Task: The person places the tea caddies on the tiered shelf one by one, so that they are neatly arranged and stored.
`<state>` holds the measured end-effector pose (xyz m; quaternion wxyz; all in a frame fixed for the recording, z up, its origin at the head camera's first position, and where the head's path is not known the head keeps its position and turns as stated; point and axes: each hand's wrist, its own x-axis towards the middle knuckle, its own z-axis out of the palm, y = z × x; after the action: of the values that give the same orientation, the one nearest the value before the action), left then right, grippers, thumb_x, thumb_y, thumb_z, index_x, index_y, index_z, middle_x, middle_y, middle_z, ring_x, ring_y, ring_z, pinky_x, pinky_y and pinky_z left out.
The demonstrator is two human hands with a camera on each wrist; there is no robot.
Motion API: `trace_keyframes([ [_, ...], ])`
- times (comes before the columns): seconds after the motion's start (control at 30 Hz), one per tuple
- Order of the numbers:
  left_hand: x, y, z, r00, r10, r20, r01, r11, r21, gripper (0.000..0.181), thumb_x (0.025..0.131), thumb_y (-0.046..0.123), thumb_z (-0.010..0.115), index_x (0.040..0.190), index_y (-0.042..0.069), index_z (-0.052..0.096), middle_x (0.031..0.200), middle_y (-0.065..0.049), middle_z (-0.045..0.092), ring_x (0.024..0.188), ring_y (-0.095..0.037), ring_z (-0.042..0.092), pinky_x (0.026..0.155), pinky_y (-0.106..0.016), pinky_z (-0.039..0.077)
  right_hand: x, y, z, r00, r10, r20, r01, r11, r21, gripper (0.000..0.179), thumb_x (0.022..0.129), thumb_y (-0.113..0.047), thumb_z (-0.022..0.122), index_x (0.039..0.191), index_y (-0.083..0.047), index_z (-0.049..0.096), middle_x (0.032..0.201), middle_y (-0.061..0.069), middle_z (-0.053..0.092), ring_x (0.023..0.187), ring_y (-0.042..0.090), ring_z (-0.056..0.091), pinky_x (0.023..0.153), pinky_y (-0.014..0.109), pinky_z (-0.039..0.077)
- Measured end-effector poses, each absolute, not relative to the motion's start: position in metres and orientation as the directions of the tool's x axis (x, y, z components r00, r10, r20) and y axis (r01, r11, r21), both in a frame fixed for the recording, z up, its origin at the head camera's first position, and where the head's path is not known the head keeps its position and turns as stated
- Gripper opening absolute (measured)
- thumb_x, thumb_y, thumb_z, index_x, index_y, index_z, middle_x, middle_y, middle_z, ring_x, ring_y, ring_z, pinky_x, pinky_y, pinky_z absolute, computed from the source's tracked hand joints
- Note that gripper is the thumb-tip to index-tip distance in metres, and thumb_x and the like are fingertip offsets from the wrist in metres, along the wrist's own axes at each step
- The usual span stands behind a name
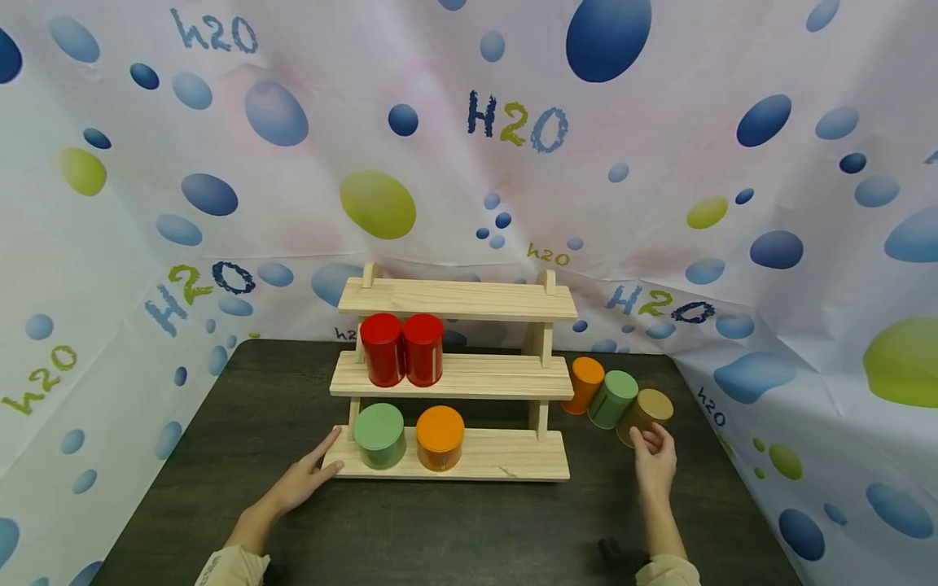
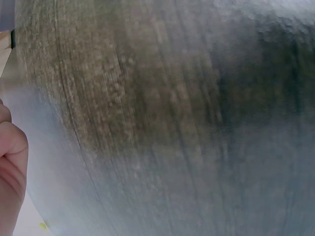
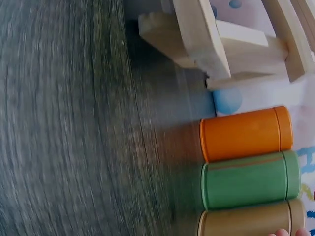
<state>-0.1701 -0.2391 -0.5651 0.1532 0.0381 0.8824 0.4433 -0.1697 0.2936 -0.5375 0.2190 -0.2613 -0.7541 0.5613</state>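
Observation:
My left hand (image 1: pixel 300 480) touches the left end of the wooden shelf rack (image 1: pixel 506 456), its index finger stretched along the lowest board. Only part of that hand (image 2: pixel 11 162) shows at the edge of the left wrist view. At the right, my right hand (image 1: pixel 655 460) is at the front of a gold canister (image 1: pixel 636 422), fingertips right at its side just below the lid (image 3: pixel 297 214). Left of the gold one stand a green canister (image 1: pixel 611 403) and an orange canister (image 1: pixel 584 387), side by side on the dark table (image 1: pixel 440 537).
Two red canisters (image 1: pixel 403 354) stand on the middle board. On the bottom board are a shorter green canister (image 1: pixel 379 439) and a shorter orange canister (image 1: pixel 440 441). A patterned curtain (image 1: pixel 469 163) hangs behind and at both sides. A small dark object (image 1: pixel 619 557) lies by the right forearm.

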Motion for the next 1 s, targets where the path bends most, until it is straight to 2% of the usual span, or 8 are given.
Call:
trace_keyframes([
  [0.1, -0.169, -0.239, -0.566, -0.950, 0.200, -0.241, -0.076, 0.601, 0.796, 0.071, 0.091, 0.033, 0.055, 0.147, 0.013, 0.016, 0.112, -0.019, 0.057, 0.065, -0.016, 0.056, 0.075, -0.040, 0.043, -0.171, 0.300, -0.539, -0.749, 0.662, 0.036, 0.154, 0.227, -0.962, 0.054, 0.090, -0.028, 0.056, 0.133, 0.000, 0.038, 0.104, 0.004, 0.046, 0.077, -0.008, 0.039, 0.065, 0.007, 0.033],
  [0.2, -0.169, -0.239, -0.566, -0.949, 0.197, -0.246, -0.082, 0.599, 0.797, 0.071, 0.091, 0.033, 0.055, 0.147, 0.014, 0.016, 0.126, -0.026, 0.048, 0.067, -0.016, 0.056, 0.077, -0.042, 0.043, -0.174, 0.305, -0.539, -0.737, 0.675, 0.029, 0.174, 0.231, -0.957, 0.059, 0.089, -0.031, 0.056, 0.135, -0.001, 0.035, 0.105, 0.002, 0.044, 0.078, -0.007, 0.038, 0.067, 0.010, 0.033],
  [0.33, -0.168, -0.238, -0.566, -0.950, 0.194, -0.243, -0.081, 0.601, 0.795, 0.071, 0.091, 0.034, 0.055, 0.147, 0.013, 0.016, 0.134, -0.027, 0.041, 0.067, -0.015, 0.055, 0.076, -0.041, 0.043, -0.179, 0.311, -0.536, -0.729, 0.683, 0.030, 0.208, 0.263, -0.942, 0.064, 0.088, -0.034, 0.056, 0.138, -0.002, 0.030, 0.113, 0.008, 0.039, 0.089, 0.006, 0.039, 0.077, 0.024, 0.035],
  [0.47, -0.168, -0.237, -0.565, -0.954, 0.184, -0.236, -0.080, 0.600, 0.796, 0.071, 0.091, 0.032, 0.055, 0.147, 0.012, 0.017, 0.117, -0.023, 0.054, 0.065, -0.016, 0.055, 0.072, -0.038, 0.043, -0.183, 0.315, -0.532, -0.739, 0.673, 0.035, 0.226, 0.297, -0.928, 0.071, 0.087, -0.033, 0.058, 0.140, 0.001, 0.024, 0.124, 0.024, 0.031, 0.106, 0.031, 0.037, 0.088, 0.043, 0.032],
  [0.53, -0.168, -0.237, -0.565, -0.955, 0.182, -0.233, -0.081, 0.596, 0.799, 0.071, 0.091, 0.032, 0.056, 0.147, 0.012, 0.017, 0.113, -0.022, 0.056, 0.065, -0.017, 0.055, 0.070, -0.037, 0.043, -0.186, 0.318, -0.532, -0.749, 0.662, 0.032, 0.231, 0.306, -0.923, 0.074, 0.087, -0.032, 0.059, 0.140, 0.002, 0.021, 0.128, 0.028, 0.028, 0.112, 0.039, 0.033, 0.091, 0.049, 0.029],
  [0.77, -0.169, -0.237, -0.564, -0.953, 0.184, -0.242, -0.088, 0.596, 0.798, 0.071, 0.091, 0.033, 0.055, 0.147, 0.013, 0.016, 0.121, -0.025, 0.051, 0.067, -0.016, 0.057, 0.071, -0.038, 0.044, -0.197, 0.328, -0.536, -0.776, 0.629, 0.037, 0.231, 0.338, -0.912, 0.083, 0.084, -0.034, 0.062, 0.143, 0.001, 0.015, 0.133, 0.032, 0.025, 0.119, 0.044, 0.027, 0.098, 0.053, 0.023],
  [1.0, -0.169, -0.238, -0.566, -0.954, 0.184, -0.236, -0.085, 0.589, 0.803, 0.071, 0.091, 0.033, 0.055, 0.147, 0.013, 0.017, 0.130, -0.027, 0.043, 0.066, -0.017, 0.056, 0.069, -0.036, 0.043, -0.203, 0.330, -0.540, -0.800, 0.598, 0.048, 0.204, 0.346, -0.916, 0.085, 0.083, -0.032, 0.063, 0.144, -0.001, 0.013, 0.137, 0.032, 0.023, 0.125, 0.046, 0.024, 0.101, 0.054, 0.019],
])
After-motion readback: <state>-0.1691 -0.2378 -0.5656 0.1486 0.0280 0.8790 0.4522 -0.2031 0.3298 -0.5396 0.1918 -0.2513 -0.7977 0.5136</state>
